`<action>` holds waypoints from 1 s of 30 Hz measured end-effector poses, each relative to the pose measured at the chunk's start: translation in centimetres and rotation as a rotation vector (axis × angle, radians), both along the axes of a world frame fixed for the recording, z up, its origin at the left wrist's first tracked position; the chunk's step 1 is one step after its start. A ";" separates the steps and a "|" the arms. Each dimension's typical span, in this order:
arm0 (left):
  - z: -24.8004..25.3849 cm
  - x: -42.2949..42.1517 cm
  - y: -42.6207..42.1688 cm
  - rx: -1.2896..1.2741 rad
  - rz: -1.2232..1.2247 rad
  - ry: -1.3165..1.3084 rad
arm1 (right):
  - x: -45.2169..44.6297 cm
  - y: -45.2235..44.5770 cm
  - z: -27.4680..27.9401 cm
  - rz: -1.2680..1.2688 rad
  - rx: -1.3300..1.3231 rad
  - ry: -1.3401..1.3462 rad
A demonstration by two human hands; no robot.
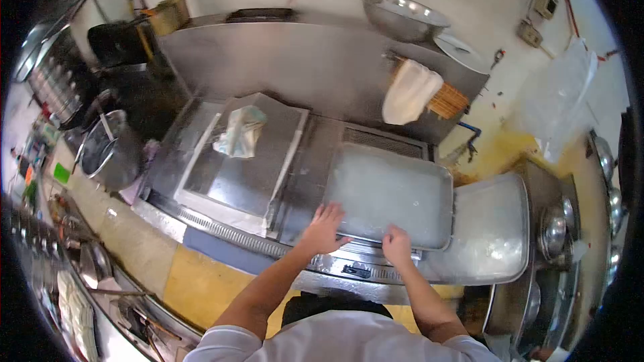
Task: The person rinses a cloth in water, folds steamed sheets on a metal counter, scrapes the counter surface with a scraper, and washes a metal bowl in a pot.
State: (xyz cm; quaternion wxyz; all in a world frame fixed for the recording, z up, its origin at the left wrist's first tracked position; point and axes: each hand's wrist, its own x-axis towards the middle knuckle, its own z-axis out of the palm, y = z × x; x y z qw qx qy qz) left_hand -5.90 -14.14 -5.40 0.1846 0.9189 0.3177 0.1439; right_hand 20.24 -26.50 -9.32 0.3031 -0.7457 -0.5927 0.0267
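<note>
A large rectangular tray (389, 194) with a pale, cloudy white surface lies on the right side of the steel worktop. At its front left corner my left hand (324, 229) is stretched out flat, fingers apart, touching or very near the edge. My right hand (397, 245) is closed at the tray's front rim, with the fingers curled over it. Just to the right sits a second pale rectangular tray (493, 228), partly beneath the first. What fills the trays, if anything, I cannot make out.
Left on the worktop is a framed steel panel (235, 177) with a crumpled cloth (243, 131) on it. A metal bowl (406, 17) stands on the back ledge. Another white cloth (410, 92) hangs by a woven bamboo piece (448, 99). A metal pot (111, 151) stands at left.
</note>
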 end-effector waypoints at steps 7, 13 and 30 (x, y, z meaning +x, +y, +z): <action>-0.7 -0.2 -3.6 -0.199 0.274 -0.180 | 2.4 1.3 -0.5 0.049 -0.181 0.325; -0.3 -3.6 -11.0 -0.147 0.526 -0.271 | 2.2 3.4 -1.6 0.155 -0.238 0.220; -4.7 -16.2 -26.2 -0.291 1.165 -0.372 | -5.8 2.4 3.0 0.321 -0.203 0.029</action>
